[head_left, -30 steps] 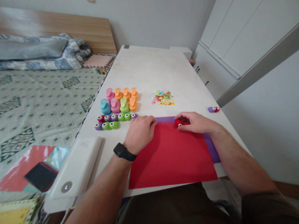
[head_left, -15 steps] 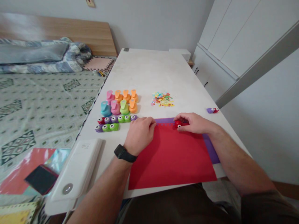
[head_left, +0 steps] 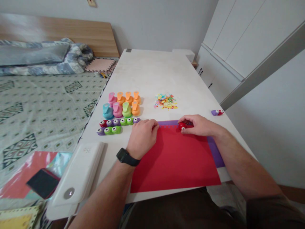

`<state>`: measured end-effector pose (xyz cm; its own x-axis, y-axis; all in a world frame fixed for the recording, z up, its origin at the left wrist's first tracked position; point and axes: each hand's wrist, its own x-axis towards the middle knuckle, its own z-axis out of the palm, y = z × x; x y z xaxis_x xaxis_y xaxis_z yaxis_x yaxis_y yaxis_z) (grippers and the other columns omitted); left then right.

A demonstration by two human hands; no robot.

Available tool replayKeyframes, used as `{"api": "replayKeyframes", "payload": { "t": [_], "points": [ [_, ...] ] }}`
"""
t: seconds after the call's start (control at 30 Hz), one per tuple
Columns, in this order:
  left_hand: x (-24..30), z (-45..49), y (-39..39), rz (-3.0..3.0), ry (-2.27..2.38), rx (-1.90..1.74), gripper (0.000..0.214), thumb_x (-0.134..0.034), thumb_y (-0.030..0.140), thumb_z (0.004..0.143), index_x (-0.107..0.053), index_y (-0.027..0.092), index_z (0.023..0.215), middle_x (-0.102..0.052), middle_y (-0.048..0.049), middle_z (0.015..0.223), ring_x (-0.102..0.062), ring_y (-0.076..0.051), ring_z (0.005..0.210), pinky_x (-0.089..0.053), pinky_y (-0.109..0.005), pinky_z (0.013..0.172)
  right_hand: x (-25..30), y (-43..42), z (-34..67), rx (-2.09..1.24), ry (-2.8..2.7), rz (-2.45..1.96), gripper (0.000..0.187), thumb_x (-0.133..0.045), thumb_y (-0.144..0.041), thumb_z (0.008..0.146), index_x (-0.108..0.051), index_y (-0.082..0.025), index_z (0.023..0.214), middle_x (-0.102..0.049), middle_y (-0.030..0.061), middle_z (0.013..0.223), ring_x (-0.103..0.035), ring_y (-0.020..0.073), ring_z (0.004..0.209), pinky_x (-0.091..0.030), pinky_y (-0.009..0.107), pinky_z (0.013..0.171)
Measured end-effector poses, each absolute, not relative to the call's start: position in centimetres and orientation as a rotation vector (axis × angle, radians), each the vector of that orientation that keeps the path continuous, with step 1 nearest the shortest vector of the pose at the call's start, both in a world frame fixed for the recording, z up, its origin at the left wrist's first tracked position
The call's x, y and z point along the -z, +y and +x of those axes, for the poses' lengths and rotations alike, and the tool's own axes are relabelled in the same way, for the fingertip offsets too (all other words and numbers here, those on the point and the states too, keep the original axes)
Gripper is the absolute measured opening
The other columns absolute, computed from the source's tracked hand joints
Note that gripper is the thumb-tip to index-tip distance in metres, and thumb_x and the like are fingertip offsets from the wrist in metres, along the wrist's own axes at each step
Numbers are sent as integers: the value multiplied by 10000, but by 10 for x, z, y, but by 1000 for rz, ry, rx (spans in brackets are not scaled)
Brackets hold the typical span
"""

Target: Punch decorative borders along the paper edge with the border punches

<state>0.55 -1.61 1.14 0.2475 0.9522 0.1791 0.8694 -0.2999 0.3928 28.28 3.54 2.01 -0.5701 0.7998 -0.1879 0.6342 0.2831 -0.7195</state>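
Barely anything has moved since a second ago: both hands stay put at the far edge of the red sheet (head_left: 175,159), only the view shifted a touch. Nearest me, dark trousers (head_left: 166,210) run off the bottom of the frame, and the red sheet's near edge overhangs the table (head_left: 152,73). At left a white device (head_left: 78,173) lies on the table corner, its near end cut off. My left hand (head_left: 142,135), watch (head_left: 125,156) on the wrist, lies loosely curled with fingertips pressing the sheet's far left corner, holding nothing else. My right hand (head_left: 202,126) is closed around a small red punch (head_left: 182,126) seated on the sheet's far edge; fingers hide most of it, only the front with a white eye shows. A purple sheet (head_left: 215,152) peeks out under the red one along the far and right edges. Left of my left hand, small eyed punches (head_left: 118,124) sit in two rows, bigger lever punches (head_left: 122,103) behind. Farther off, a confetti pile (head_left: 166,100), pieces too small to make out. One purple-red punch (head_left: 217,112) sits apart near the right edge. Bed (head_left: 43,95) at left, partly out of frame.
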Motion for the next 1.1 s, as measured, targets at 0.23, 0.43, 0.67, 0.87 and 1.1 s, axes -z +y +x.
{"api": "replayKeyframes", "payload": {
  "t": [0.23, 0.43, 0.67, 0.87, 1.1],
  "points": [
    [-12, 6, -16, 2309, 1704, -578, 211, -485, 285, 988, -672, 205, 931, -727, -62, 922, -660, -232, 885, -468, -357, 822, -19, 36, 283, -1175, -2335, -1299, 399, -748, -361, 810, -680, -182, 1160, -719, 48, 974, -634, 188, 854, -481, 327, 802],
    [-13, 6, -16, 2317, 1691, -580, 214, -486, 283, 989, -675, 206, 927, -730, -60, 922, -664, -229, 876, -470, -357, 822, -20, 35, 282, -1185, -2342, -1290, 384, -737, -345, 819, -679, -189, 1165, -728, 50, 983, -647, 195, 866, -487, 337, 822],
    [-14, 6, -17, 2314, 1706, -593, 210, -486, 281, 987, -671, 204, 922, -726, -65, 916, -661, -230, 879, -469, -354, 822, -20, 36, 285, -1156, -2344, -1329, 394, -745, -340, 810, -685, -193, 1170, -739, 51, 992, -660, 202, 876, -494, 343, 837],
    [-14, 6, -18, 2319, 1712, -590, 221, -475, 275, 989, -672, 204, 919, -724, -68, 905, -658, -227, 865, -469, -349, 813, -21, 34, 284, -1151, -2336, -1310, 384, -744, -346, 815, -682, -189, 1160, -734, 53, 1008, -659, 197, 891, -491, 329, 836],
    [-15, 7, -17, 2309, 1736, -573, 220, -481, 273, 982, -676, 203, 907, -731, -74, 903, -663, -232, 867, -473, -352, 807, -22, 34, 282, -1183, -2326, -1305, 388, -734, -317, 811, -677, -183, 1170, -727, 49, 968, -643, 191, 852, -483, 323, 798]
  ]
}}
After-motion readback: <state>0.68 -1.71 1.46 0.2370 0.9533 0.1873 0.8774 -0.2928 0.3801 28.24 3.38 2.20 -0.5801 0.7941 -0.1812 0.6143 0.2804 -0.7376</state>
